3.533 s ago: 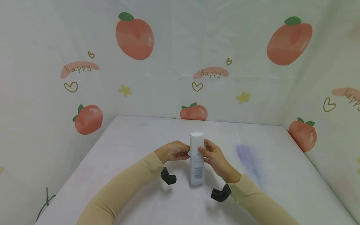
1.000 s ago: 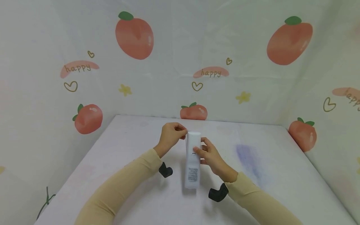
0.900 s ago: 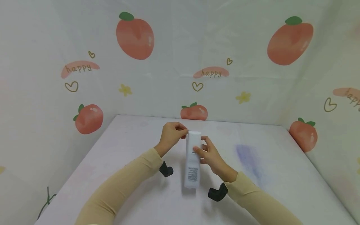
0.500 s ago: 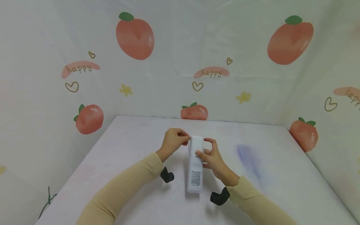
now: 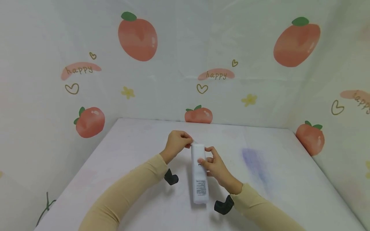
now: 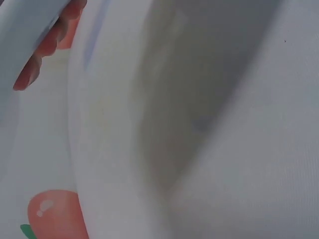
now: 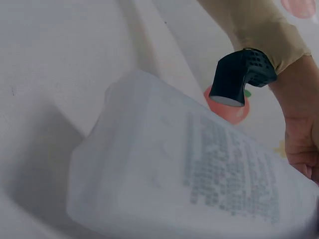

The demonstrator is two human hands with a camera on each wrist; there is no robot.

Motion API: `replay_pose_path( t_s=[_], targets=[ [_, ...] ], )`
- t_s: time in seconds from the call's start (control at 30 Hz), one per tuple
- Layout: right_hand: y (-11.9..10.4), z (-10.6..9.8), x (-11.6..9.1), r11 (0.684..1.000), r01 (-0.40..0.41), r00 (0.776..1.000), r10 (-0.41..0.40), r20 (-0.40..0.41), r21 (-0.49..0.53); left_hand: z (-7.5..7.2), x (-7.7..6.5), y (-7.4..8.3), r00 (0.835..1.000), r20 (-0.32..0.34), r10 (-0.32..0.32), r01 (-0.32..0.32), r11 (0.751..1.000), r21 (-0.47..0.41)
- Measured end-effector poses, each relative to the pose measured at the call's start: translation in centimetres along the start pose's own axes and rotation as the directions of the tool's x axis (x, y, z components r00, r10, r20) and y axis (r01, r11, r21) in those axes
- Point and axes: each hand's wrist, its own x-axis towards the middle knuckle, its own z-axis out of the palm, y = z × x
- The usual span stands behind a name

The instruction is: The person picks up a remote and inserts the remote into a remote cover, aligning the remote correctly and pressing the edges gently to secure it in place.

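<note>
A long white remote control, its printed label towards me, stands steeply tilted over the table. What looks like a thin clear plastic sleeve wraps it; the sleeve's loose end shows in the right wrist view. My right hand grips the remote by its right side, thumb on the near face and fingers behind. At the top left corner my left hand pinches a bit of the clear plastic between thumb and fingertips. In the left wrist view, fingertips show behind the remote's pale edge; the left hand is out of that picture.
A white cloth covers the table, with a bluish smudge to the right. Behind stands a white curtain printed with fruit. Black wrist cameras hang below both cuffs. A green string shows at lower left.
My left hand has risen from the remote's left side to its top corner, drawing out clear plastic. Over the last half second, the remote and right hand have come lower and slightly left.
</note>
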Motion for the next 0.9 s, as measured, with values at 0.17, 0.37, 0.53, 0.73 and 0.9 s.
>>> replay_pose_path(
  t_s=[0.17, 0.37, 0.53, 0.73, 0.9],
  targets=[
    [-0.4, 0.1, 0.4, 0.999, -0.033, 0.999, 0.032, -0.038, -0.043, -0.4, -0.1, 0.5, 0.993, 0.031, 0.111, -0.114, 0.985, 0.128],
    [-0.6, 0.1, 0.7, 0.999, -0.039, 0.998, 0.037, -0.048, -0.025, -0.7, -1.2, 1.4, 0.973, 0.084, 0.215, -0.23, 0.937, 0.263],
    [-0.7, -0.2, 0.7, 1.0, -0.02, 0.999, 0.02, -0.043, 0.008, -0.6, -2.1, 2.2, 0.968, 0.086, 0.237, -0.252, 0.917, 0.308],
    [-1.6, -0.5, 0.5, 1.0, 0.02, 0.998, -0.019, -0.058, 0.002, -0.1, -2.7, 2.6, 0.972, 0.026, 0.235, -0.233, 0.938, 0.257],
    [-2.0, -0.5, 0.6, 0.999, 0.04, 0.997, -0.041, -0.065, -0.022, -0.1, -3.1, 3.0, 0.971, -0.01, 0.237, -0.227, 0.943, 0.244]
  ],
)
